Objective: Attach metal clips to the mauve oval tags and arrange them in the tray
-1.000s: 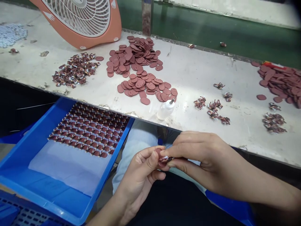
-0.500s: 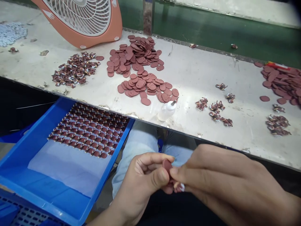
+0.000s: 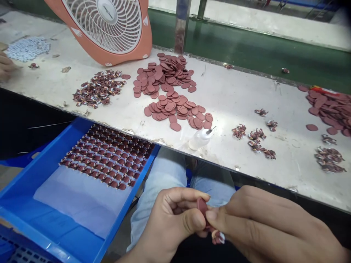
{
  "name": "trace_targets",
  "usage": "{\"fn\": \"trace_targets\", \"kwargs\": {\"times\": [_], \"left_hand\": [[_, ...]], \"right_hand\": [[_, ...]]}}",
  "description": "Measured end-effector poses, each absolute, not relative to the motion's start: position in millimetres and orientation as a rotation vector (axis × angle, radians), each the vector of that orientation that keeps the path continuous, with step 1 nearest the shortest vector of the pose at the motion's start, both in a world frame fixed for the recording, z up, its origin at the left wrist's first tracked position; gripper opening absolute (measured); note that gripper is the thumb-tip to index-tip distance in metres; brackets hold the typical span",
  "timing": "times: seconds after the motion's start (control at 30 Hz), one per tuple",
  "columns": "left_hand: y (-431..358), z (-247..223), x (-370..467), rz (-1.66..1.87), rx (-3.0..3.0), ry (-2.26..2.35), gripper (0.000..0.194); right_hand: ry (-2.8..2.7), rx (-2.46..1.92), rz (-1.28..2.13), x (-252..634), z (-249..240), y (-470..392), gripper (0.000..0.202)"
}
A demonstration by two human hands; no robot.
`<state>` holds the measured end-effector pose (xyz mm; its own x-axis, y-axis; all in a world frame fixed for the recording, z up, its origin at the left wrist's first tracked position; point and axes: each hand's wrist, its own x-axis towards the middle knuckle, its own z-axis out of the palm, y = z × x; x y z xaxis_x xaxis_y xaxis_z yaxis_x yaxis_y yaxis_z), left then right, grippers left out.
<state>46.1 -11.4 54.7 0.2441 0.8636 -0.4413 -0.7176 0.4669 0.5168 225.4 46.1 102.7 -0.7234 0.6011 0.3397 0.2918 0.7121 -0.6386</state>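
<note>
Between thumb and fingers, my left hand [image 3: 175, 219] grips a reddish-brown oval disc [image 3: 202, 206] by its edge. My right hand [image 3: 274, 223] is closed at the same spot, its thumb pressing near the disc and a small brown-and-white figurine [image 3: 217, 236] that sticks out below. The fingers cover most of the join, so I cannot tell how the figurine meets the disc. Both hands are over my lap, just off the bench edge. A white squeeze bottle [image 3: 199, 139] with a thin metal tip lies tilted on the bench above them.
The bench carries piles of oval discs [image 3: 171, 106], a figurine heap [image 3: 97, 87], and several loose figurines [image 3: 257, 135]. More discs [image 3: 329, 109] lie at right. An orange fan [image 3: 109, 29] stands behind. Left below, a blue tray [image 3: 16, 204] holds rows of pieces. Another person's hand [image 3: 7, 65] is at far left.
The view has shifted, so the bench sits lower and further right. Both hands keep their hold on the disc and figurine. Another person's hand has come into view at far left.
</note>
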Motion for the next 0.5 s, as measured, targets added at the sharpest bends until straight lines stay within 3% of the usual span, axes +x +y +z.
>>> {"fn": "trace_targets", "kwargs": {"times": [0.27,0.5], "left_hand": [[-10.1,60.5,47.1,1.132,0.145,0.907,0.03],[-13.2,54.6,48.3,1.149,0.121,0.942,0.033]], "right_hand": [[-2.389,-0.589,0.866,216.1,109.5,61.2,0.023],[-2.409,-0.591,0.977,218.0,105.5,58.8,0.015]]}}
